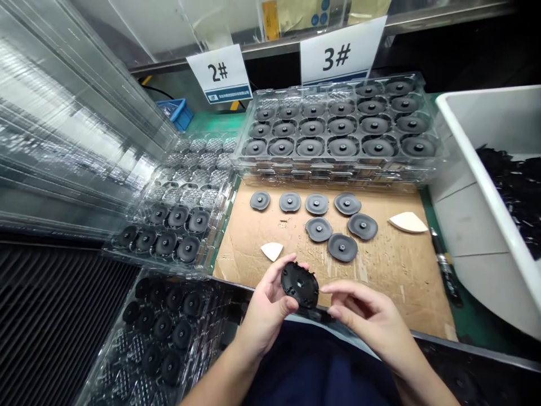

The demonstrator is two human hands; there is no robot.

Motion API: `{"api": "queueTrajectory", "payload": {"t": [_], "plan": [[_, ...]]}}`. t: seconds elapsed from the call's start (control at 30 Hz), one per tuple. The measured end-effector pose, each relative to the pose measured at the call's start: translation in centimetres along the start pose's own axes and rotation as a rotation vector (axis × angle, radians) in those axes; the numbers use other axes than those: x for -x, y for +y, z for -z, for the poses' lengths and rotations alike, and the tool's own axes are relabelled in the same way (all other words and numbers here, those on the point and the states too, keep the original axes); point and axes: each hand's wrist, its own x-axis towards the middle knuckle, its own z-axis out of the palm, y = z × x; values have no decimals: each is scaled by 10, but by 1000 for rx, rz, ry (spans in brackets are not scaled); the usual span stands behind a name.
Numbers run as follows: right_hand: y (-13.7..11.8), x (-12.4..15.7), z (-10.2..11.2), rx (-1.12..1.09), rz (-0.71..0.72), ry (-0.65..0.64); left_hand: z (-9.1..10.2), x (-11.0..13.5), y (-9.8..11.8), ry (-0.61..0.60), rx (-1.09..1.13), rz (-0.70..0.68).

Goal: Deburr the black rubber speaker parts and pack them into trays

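Observation:
A round black plastic disc (299,285) is tilted up in my left hand (270,307), with the thumb at its lower edge and the fingers behind it. Its visible face has small clips along the rim and a small light square at the centre. My right hand (367,316) is beside the disc's right edge. Its index finger and thumb are apart and the other fingers curl in; whether a fingertip touches the disc is unclear. Several dark grey discs with centre posts, such as this nearest one (342,247), lie beyond my hands on a cardboard sheet (397,282).
Stacked clear trays (338,163) of discs stand at the back. More part-filled trays (211,256) are on the left. A white bin (465,169) of black parts is at right, with a dark pen-like tool (446,270) beside it. Pale wedge-shaped pieces (408,222) lie on the cardboard.

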Motion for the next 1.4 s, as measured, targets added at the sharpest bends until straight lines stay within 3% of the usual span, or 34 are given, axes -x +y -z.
{"api": "queueTrajectory", "payload": {"t": [0.2, 0.33, 0.47, 0.53, 0.63, 0.73, 0.83, 0.9, 0.97, 1.03, 1.13, 1.2, 1.27, 1.4], "plan": [[3, -13, -4, 435, 328, 70, 2, -2, -8, 57, -2, 6], [-2, -24, -17, 525, 435, -16, 10, -1, -5, 122, 32, 24], [5, -29, -30, 573, 491, 4, 21, 1, -4, 149, -4, 2], [10, -31, -33, 542, 450, 41, 27, 0, -5, 123, -118, -8], [13, -35, -34, 450, 270, 100, 37, -1, -3, 87, -331, -42], [16, -42, -37, 394, 109, -57, 53, 4, 15, 87, -513, -87], [28, -50, -42, 413, 37, -295, 83, 17, 56, 129, -734, -123], [44, -56, -46, 480, 35, -333, 112, 23, 95, 287, -914, -191], [63, -59, -52, 580, 80, -280, 146, 23, 142, 534, -1105, -287], [79, -59, -56, 666, 173, -143, 185, 14, 188, 776, -1268, -346], [93, -58, -59, 731, 343, -4, 239, -15, 242, 1030, -1443, -291], [95, -57, -58, 749, 437, -9, 268, -35, 259, 1052, -1518, -208], [92, -57, -58, 755, 493, -24, 288, -50, 262, 1044, -1571, -142], [88, -57, -62, 759, 464, 2, 297, -46, 237, 1131, -1663, -205]]}}
